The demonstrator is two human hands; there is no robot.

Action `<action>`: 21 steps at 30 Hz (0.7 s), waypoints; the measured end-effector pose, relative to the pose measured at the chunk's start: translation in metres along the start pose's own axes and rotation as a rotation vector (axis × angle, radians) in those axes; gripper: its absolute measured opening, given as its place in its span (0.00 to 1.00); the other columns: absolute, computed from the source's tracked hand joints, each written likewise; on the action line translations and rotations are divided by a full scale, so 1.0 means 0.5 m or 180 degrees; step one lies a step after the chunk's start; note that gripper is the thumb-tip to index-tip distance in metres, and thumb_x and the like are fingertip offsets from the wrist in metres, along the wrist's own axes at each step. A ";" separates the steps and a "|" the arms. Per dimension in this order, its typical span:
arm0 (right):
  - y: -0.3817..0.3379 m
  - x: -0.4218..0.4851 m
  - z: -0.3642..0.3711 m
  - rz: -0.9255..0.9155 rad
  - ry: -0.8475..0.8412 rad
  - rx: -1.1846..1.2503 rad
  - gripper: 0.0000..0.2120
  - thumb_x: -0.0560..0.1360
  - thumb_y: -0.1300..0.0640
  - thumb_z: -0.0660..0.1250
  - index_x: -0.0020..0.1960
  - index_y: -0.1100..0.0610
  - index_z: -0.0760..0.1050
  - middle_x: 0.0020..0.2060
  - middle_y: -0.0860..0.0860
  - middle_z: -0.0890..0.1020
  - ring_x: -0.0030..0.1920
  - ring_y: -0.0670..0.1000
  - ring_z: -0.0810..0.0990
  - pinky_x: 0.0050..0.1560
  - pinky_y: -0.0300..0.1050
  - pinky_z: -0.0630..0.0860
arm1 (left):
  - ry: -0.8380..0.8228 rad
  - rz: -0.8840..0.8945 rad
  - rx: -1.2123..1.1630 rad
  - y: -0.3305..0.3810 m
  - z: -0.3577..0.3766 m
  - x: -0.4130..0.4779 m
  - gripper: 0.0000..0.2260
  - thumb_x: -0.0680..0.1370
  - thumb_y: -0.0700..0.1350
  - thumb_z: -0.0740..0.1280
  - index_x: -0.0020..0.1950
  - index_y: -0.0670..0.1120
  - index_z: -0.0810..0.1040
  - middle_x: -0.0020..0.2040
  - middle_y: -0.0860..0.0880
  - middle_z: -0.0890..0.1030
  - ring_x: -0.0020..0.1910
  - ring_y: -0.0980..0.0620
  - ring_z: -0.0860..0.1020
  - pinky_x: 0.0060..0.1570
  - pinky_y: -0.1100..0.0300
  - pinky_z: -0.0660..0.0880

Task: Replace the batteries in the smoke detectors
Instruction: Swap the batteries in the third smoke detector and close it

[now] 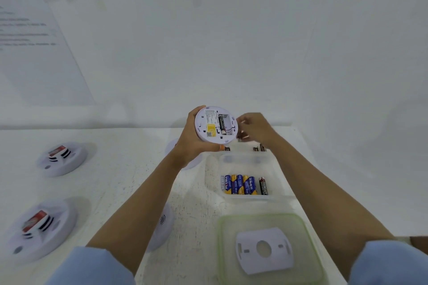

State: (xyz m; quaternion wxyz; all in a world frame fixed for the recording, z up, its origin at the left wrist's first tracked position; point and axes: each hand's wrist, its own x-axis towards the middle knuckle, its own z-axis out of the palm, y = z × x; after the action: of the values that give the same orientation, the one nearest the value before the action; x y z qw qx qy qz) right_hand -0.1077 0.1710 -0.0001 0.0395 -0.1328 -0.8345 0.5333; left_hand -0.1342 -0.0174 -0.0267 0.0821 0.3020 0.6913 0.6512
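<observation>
My left hand (192, 143) grips a round white smoke detector (208, 122) above the table, its back turned to me. The battery bay is open, with one black battery (221, 124) in the left slot and the right slot bare. My right hand (257, 127) is at the detector's right edge with its fingers curled, pinching something small and blurred that looks like a battery (241, 138). Below, a clear tub (245, 197) holds several blue-and-yellow batteries (240, 184) and one black battery (263, 185).
A green-rimmed lid (222, 238) carries a white mounting plate (264, 249). More dark batteries (259, 147) lie behind the tub. Two detectors (61, 158) (39, 230) sit at the left, and another (162, 224) is under my left forearm. A white wall stands behind the table.
</observation>
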 end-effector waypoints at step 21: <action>-0.128 -0.120 -0.023 -0.1439 0.0520 -0.1012 0.20 0.64 0.66 0.75 0.53 0.61 0.73 0.40 0.54 0.75 0.37 0.50 0.74 0.38 0.43 0.73 | -0.0138 0.0108 -0.0294 0.034 0.031 -0.029 0.44 0.58 0.32 0.75 0.70 0.45 0.58 0.62 0.51 0.70 0.60 0.57 0.74 0.54 0.61 0.77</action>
State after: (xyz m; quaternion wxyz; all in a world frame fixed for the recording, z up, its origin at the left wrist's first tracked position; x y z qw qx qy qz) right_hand -0.0592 0.1400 0.0672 0.2032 0.0096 -0.9101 0.3609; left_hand -0.1095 -0.0122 -0.0168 0.0998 0.3236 0.6534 0.6770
